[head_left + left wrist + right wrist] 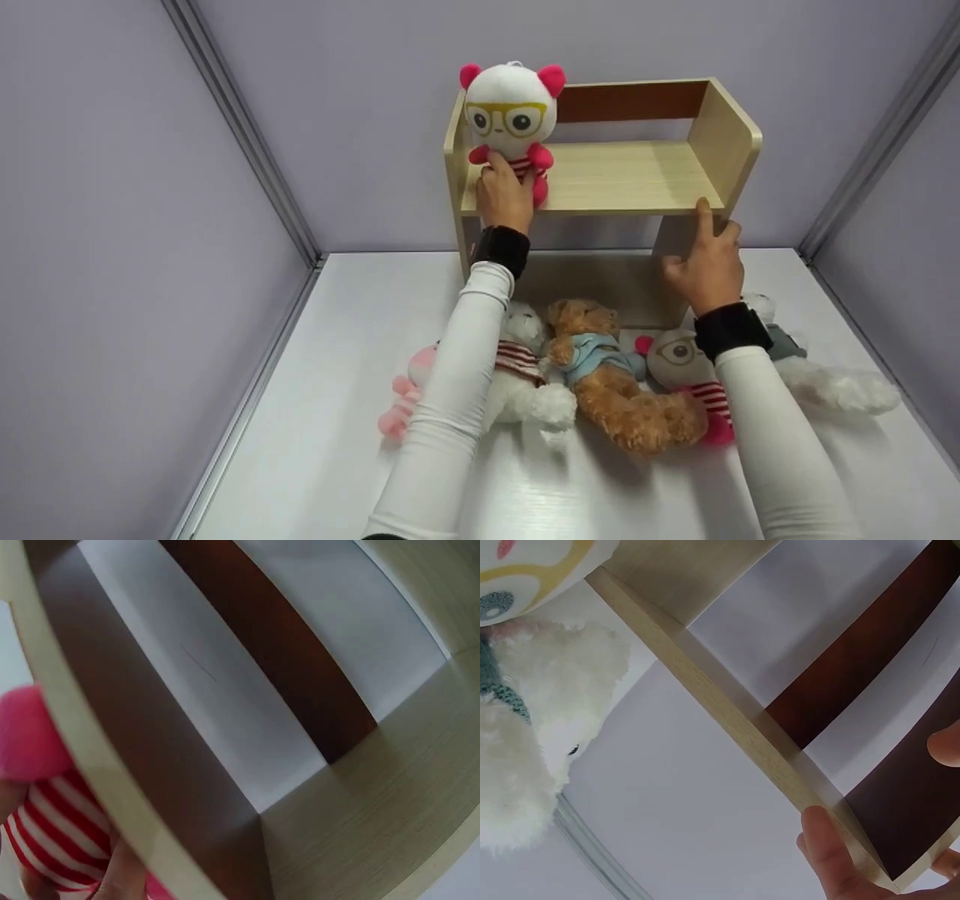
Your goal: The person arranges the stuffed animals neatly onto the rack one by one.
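Observation:
A white panda plush (510,105) with pink ears, yellow glasses and a red-striped body sits upright at the left end of the top board of a wooden shelf (622,176). My left hand (505,195) grips it by the lower body. In the left wrist view the plush's striped body (64,832) shows in front of the shelf's edge, fingers around it. My right hand (709,262) holds the shelf's front right corner, index finger on the top board. In the right wrist view, a fingertip (821,836) lies along the outside of the side panel.
Below the shelf on the white table (300,375) lie a pink plush (401,405), a white plush in stripes (521,364), a brown bear (600,375) in blue, another glasses panda (679,360) and a white fluffy plush (832,382). Grey walls (337,112) enclose the table.

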The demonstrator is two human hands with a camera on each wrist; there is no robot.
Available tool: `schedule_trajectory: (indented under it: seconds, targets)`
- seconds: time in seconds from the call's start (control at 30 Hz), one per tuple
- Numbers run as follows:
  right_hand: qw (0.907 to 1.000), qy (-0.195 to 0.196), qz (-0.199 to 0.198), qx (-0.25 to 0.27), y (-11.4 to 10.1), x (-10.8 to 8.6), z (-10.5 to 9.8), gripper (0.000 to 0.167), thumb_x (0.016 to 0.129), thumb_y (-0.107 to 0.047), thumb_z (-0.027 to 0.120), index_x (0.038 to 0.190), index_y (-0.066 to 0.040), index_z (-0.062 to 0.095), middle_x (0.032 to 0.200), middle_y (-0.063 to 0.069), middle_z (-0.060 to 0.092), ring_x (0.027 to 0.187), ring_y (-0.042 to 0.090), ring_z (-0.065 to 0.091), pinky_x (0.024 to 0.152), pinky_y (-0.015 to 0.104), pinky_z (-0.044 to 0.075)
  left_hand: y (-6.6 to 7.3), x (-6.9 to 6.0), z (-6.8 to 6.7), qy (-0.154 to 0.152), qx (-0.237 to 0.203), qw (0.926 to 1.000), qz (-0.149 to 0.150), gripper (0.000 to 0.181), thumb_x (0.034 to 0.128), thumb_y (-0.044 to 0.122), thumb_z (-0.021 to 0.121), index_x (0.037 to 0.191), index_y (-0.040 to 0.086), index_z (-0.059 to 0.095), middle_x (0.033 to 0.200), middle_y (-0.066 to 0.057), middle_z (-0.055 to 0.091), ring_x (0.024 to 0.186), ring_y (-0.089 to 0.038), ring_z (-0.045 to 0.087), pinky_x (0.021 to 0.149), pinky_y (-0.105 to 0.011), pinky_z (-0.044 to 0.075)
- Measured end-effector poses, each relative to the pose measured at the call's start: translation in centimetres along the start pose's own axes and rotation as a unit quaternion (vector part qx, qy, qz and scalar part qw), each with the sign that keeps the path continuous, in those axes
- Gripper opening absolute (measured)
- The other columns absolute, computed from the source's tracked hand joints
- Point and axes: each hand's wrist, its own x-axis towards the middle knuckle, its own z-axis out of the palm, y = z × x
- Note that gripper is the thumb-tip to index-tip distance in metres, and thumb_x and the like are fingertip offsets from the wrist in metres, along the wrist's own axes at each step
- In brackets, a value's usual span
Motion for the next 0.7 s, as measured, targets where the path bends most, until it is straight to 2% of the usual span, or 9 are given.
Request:
schedule_trajectory:
  seconds: [0.2, 0.43, 0.57, 0.7]
  targets:
    - [1.0, -0.001, 0.008, -0.003, 0.0, -0.3, -0.2, 0.098, 0.079, -0.017, 0.074, 0.16, -0.02, 0.018, 0.132, 0.042, 0.033, 0.094, 0.057, 0.057, 0.074, 0.066, 0.05, 0.2, -0.8, 0.2, -0.052, 0.08, 0.9944, 0.045, 0.036, 0.1027, 0.04, 0.054, 0.124, 0.013, 0.064, 0.127, -0.017, 0.062, 0.115, -0.032, 0.057, 0.085, -0.044, 0.056]
    - [0.9999, 0.006, 0.011, -0.008, 0.7, -0.8, 0.0, 0.097, 0.08, -0.018, 0.073, 0.16, -0.019, 0.018, 0.132, 0.042, 0.033, 0.09, 0.056, 0.058, 0.071, 0.065, 0.051, 0.6, -1.2, 0.4, -0.128, 0.094, 0.9816, 0.106, 0.034, 0.106, 0.036, 0.047, 0.137, 0.025, 0.055, 0.145, -0.03, 0.04, 0.126, -0.042, 0.048, 0.086, -0.048, 0.055]
    - [0.9998, 0.012, 0.009, -0.01, 1.0, -1.0, 0.3, 0.096, 0.079, -0.017, 0.071, 0.16, -0.019, 0.019, 0.131, 0.042, 0.035, 0.089, 0.055, 0.058, 0.07, 0.065, 0.05, 0.6, -1.0, 0.5, -0.176, 0.095, 0.9731, 0.114, 0.039, 0.1054, 0.034, 0.049, 0.144, 0.029, 0.051, 0.151, -0.035, 0.028, 0.135, -0.047, 0.036, 0.093, -0.05, 0.051]
    - [0.9999, 0.007, 0.008, -0.007, 0.7, -1.2, 0.7, 0.097, 0.078, -0.017, 0.071, 0.16, -0.019, 0.019, 0.131, 0.041, 0.035, 0.091, 0.054, 0.058, 0.07, 0.064, 0.05, 0.2, -0.4, 0.3, -0.202, 0.121, 0.9661, 0.107, 0.045, 0.1046, 0.035, 0.05, 0.149, 0.033, 0.046, 0.154, -0.038, 0.02, 0.14, -0.049, 0.028, 0.098, -0.05, 0.048]
